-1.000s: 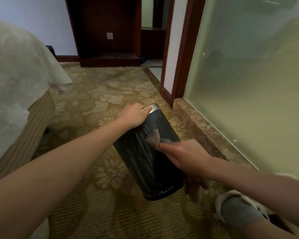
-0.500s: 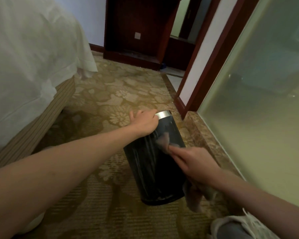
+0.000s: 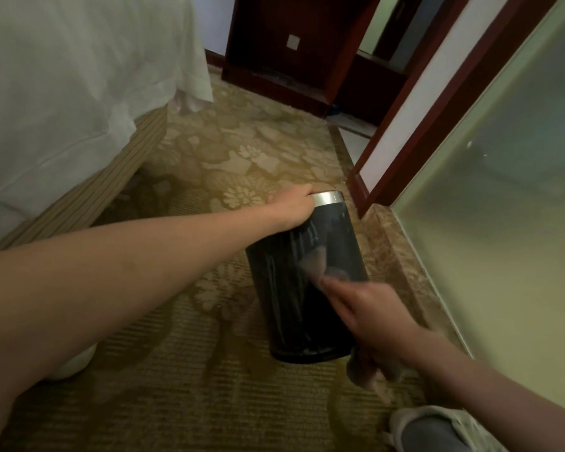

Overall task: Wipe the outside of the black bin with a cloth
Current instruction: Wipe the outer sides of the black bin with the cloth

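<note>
A black cylindrical bin (image 3: 294, 308) with a silver rim stands on the patterned carpet, tilted away from me. My left hand (image 3: 292, 208) grips the rim at its left side. My right hand (image 3: 362, 314) presses a greyish cloth (image 3: 317, 261) against the bin's near right side; the hand and cloth are motion-blurred. A loose end of the cloth hangs below my wrist by the bin's base.
A bed with white sheets (image 3: 62, 102) fills the left. A frosted glass wall (image 3: 503, 223) above a marble sill (image 3: 398, 256) runs along the right. Dark wooden furniture (image 3: 294, 44) stands at the back. My shoe (image 3: 437, 429) is at the bottom right.
My right hand with the cloth has slid down the bin's side toward me. The left hand keeps its grip on the rim. The view has shifted, showing more of the bed.
</note>
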The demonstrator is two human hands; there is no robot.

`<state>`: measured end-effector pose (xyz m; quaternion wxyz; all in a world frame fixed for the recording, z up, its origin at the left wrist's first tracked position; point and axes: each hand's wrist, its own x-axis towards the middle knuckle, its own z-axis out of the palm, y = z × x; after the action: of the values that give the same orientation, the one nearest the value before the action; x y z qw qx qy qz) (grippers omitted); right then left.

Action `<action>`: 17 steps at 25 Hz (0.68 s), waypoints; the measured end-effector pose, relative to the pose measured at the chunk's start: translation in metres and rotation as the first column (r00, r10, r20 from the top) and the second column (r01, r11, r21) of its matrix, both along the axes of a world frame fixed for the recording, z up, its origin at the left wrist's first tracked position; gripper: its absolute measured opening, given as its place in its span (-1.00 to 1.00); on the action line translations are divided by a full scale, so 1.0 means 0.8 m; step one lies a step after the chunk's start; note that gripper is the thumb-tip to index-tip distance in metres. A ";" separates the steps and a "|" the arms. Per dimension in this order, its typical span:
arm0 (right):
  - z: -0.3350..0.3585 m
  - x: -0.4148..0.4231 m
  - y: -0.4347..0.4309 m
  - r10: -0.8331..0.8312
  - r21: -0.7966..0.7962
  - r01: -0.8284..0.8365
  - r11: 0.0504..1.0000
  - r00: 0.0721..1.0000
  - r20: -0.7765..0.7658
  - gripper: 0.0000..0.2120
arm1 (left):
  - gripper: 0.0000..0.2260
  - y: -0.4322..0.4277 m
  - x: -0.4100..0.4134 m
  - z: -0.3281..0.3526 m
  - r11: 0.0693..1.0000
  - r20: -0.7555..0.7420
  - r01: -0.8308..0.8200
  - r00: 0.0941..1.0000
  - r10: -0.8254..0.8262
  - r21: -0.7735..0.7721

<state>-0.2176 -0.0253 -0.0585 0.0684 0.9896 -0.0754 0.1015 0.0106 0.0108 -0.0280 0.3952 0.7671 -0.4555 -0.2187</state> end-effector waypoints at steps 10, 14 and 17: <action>0.006 0.000 0.011 -0.103 -0.098 0.109 0.989 0.992 0.070 -0.80 | -0.64 0.000 -0.019 0.009 0.998 0.108 0.056 0.993 -0.055 -0.007; -0.057 -0.048 0.031 0.110 -0.234 -0.211 0.949 0.917 -0.384 -0.54 | -0.62 0.004 -0.031 0.017 0.994 0.132 0.109 0.985 -0.106 -0.009; -0.018 -0.034 0.024 0.078 -0.125 -0.108 0.986 0.973 -0.219 -0.63 | -0.63 0.005 -0.042 0.019 0.992 0.202 0.126 0.972 -0.121 -0.011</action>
<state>-0.2451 -0.0064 -0.0731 0.1386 0.9902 -0.0140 0.0030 -0.0228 0.0147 -0.0125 0.3420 0.7507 -0.5425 -0.1587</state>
